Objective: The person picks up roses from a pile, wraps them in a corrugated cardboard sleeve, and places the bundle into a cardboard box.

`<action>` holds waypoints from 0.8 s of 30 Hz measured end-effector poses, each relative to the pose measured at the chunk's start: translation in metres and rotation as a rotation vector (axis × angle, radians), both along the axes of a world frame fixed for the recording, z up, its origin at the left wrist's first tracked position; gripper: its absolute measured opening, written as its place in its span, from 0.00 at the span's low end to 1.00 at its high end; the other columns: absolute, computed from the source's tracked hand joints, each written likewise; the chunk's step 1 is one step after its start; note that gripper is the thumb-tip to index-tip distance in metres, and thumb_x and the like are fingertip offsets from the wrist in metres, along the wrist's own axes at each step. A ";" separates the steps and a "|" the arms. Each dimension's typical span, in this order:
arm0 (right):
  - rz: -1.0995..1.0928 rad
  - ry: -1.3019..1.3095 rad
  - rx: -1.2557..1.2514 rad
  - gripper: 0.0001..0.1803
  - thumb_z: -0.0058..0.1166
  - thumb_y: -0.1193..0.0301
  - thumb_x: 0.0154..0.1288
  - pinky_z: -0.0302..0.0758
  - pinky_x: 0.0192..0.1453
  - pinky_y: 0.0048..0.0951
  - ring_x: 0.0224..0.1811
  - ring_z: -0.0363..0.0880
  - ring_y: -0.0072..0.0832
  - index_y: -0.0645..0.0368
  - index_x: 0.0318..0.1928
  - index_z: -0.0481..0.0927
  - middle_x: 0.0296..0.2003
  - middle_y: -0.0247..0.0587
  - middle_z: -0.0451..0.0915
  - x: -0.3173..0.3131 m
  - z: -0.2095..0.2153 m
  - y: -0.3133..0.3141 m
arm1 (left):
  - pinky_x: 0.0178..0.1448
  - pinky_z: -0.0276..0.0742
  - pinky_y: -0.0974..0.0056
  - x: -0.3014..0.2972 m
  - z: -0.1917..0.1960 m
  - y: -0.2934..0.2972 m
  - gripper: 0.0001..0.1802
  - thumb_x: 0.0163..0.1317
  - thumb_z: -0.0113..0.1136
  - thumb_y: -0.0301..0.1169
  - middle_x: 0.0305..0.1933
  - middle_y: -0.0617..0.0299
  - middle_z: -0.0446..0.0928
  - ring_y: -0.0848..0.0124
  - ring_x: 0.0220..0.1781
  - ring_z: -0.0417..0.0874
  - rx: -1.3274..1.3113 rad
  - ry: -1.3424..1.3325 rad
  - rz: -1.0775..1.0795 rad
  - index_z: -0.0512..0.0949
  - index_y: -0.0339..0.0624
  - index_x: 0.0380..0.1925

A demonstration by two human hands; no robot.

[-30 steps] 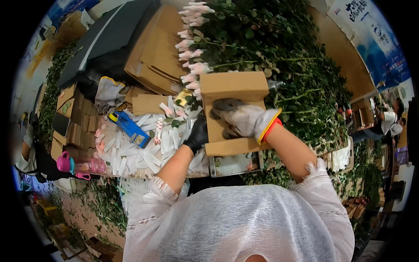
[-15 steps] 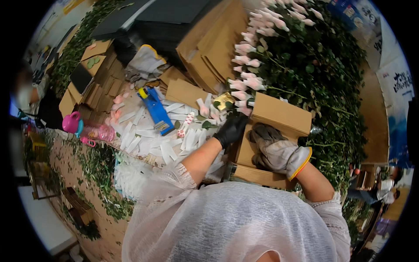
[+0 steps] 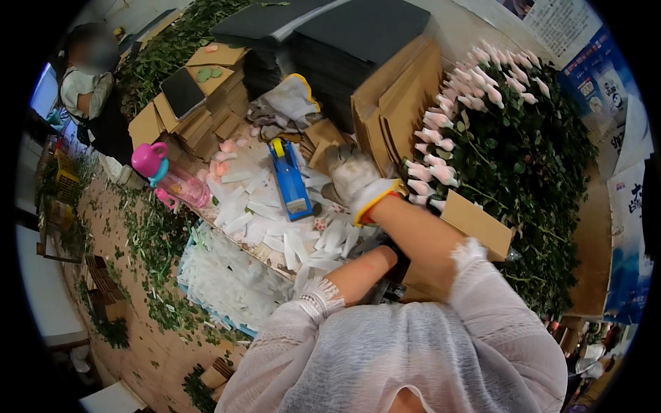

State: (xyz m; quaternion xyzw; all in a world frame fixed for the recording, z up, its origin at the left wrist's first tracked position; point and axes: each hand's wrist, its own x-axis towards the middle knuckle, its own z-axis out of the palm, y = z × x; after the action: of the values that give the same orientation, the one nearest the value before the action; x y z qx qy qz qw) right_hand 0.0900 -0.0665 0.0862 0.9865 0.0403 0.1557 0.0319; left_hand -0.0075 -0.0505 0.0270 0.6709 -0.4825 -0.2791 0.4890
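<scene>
My right hand (image 3: pixel 352 173), in a grey-and-white work glove with a yellow-orange cuff, reaches across to a few small cardboard pieces (image 3: pixel 322 133). Its fingers are bent and blurred, so whether they grip anything does not show. My left hand (image 3: pixel 397 253), in a black glove, lies mostly hidden under my right forearm, beside a brown cardboard wrap (image 3: pixel 477 224). Just left of my right hand stands a blue tape dispenser (image 3: pixel 290 180) with a yellow reel. White paper strips (image 3: pixel 303 248) are strewn around it.
Pale pink roses (image 3: pixel 437 168) in white sleeves, with long leafy stems, pile up at the right. Cardboard sheets (image 3: pixel 396 103) and black stacks (image 3: pixel 358 31) stand behind. A pink bottle (image 3: pixel 180 186) lies at the left. One person (image 3: pixel 89 82) is at the far left.
My right hand has left the cardboard wrap and swung left and away to the small cardboard pieces. My left hand is now covered by my right forearm. The whole view has shifted.
</scene>
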 end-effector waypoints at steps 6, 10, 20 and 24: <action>-0.200 -0.003 -0.098 0.09 0.50 0.73 0.58 0.81 0.40 0.40 0.38 0.84 0.39 0.58 0.37 0.82 0.32 0.45 0.83 0.015 -0.029 0.031 | 0.48 0.74 0.53 -0.001 0.000 0.011 0.16 0.61 0.58 0.36 0.35 0.46 0.80 0.51 0.41 0.81 0.020 -0.032 -0.049 0.77 0.35 0.43; -0.093 0.201 -0.112 0.11 0.49 0.75 0.57 0.81 0.41 0.40 0.38 0.84 0.39 0.57 0.38 0.83 0.34 0.45 0.84 0.018 -0.005 0.020 | 0.48 0.74 0.53 0.004 0.004 0.017 0.16 0.61 0.58 0.36 0.36 0.45 0.80 0.50 0.42 0.81 0.025 -0.057 -0.105 0.77 0.36 0.44; -0.459 0.283 0.788 0.11 0.54 0.70 0.64 0.78 0.43 0.32 0.36 0.82 0.31 0.62 0.44 0.80 0.34 0.43 0.82 -0.167 0.196 -0.009 | 0.50 0.74 0.51 0.042 -0.008 0.004 0.18 0.61 0.56 0.36 0.38 0.42 0.80 0.46 0.44 0.80 0.110 -0.216 -0.287 0.76 0.37 0.46; -0.360 0.582 0.799 0.16 0.54 0.62 0.66 0.76 0.52 0.31 0.45 0.78 0.34 0.61 0.45 0.74 0.46 0.42 0.78 -0.336 0.126 -0.033 | 0.44 0.74 0.51 0.050 0.009 -0.007 0.15 0.62 0.57 0.35 0.34 0.42 0.79 0.49 0.38 0.80 0.005 -0.248 -0.438 0.77 0.34 0.42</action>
State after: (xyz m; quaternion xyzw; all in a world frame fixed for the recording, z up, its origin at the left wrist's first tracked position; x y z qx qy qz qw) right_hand -0.2456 -0.0993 0.2124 0.9154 -0.1851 -0.1294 -0.3332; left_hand 0.0430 -0.0571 0.0362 0.5806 -0.6721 -0.2951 0.3524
